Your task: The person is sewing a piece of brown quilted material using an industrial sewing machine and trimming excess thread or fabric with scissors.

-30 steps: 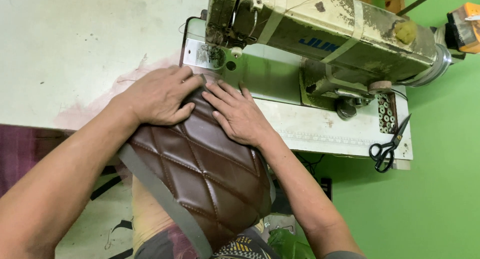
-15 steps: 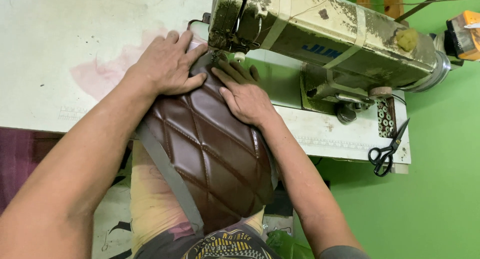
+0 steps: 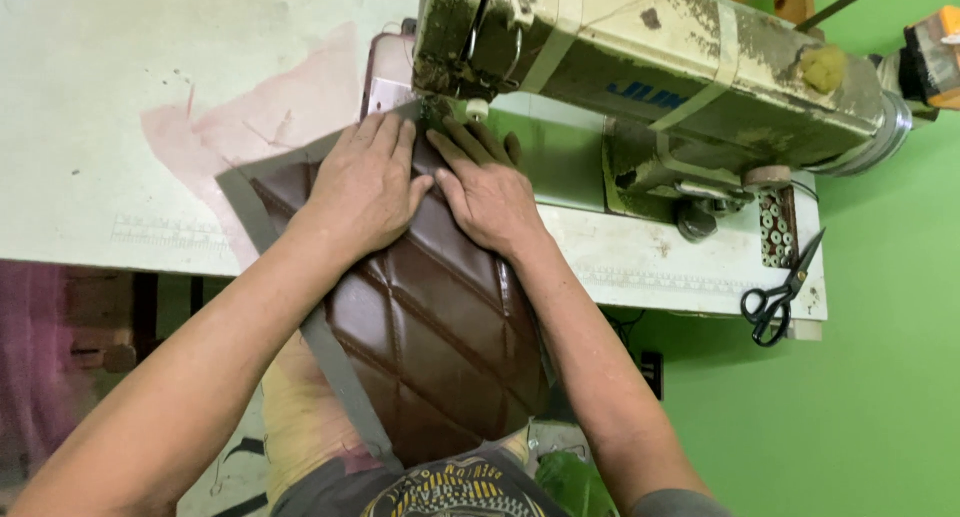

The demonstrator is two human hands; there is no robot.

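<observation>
Both hands, left hand [image 3: 365,187] and right hand [image 3: 490,192], press flat, fingers together, on the brown quilted panel [image 3: 430,327], its length running lap-to-needle under the sewing machine [image 3: 640,67].

A sewing or upholstery workshop. A worn, paint-chipped industrial sewing machine [image 3: 650,67] sits on a stained white worktable [image 3: 120,107] with a measuring scale printed along its front edge. Black scissors [image 3: 775,297] hang at the table's corner against a bright green wall [image 3: 880,397]. Quilted brown leatherette [image 3: 430,317] lies under the machine.
</observation>
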